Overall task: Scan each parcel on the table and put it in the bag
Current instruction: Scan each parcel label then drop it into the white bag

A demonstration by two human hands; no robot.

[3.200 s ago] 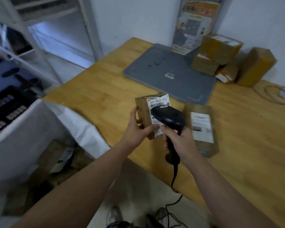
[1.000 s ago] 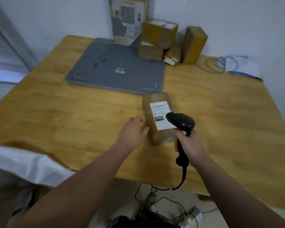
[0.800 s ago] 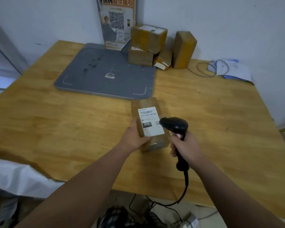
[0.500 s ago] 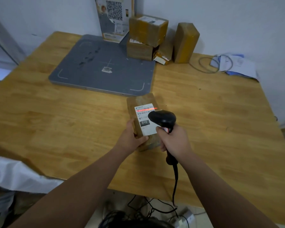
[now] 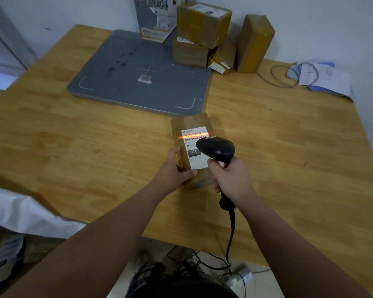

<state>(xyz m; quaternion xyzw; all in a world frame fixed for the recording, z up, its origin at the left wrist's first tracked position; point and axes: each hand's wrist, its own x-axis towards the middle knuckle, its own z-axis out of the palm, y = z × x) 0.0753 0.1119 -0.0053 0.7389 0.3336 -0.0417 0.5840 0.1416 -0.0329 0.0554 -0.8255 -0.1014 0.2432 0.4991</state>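
The taped parcel [image 5: 192, 151] lies on the tabletop [image 5: 95, 147], its near end gripped by the left hand [image 5: 172, 171]; the right hand [image 5: 230, 177] clasps the scanner [image 5: 215, 148]. It looks light, stiff, slick; grip the long sides.

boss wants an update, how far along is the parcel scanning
Done: a labelled box shows inside the white bag. In hand: left hand holds a parcel, right hand aims the scanner, red line on the label. Left: bagging it, then the boxes by the wall.

Open table [image 5: 289, 147] stretches right of the parcel [image 5: 192, 123]; grey pad [image 5: 138, 67] and boxes [image 5: 202, 22] stand behind
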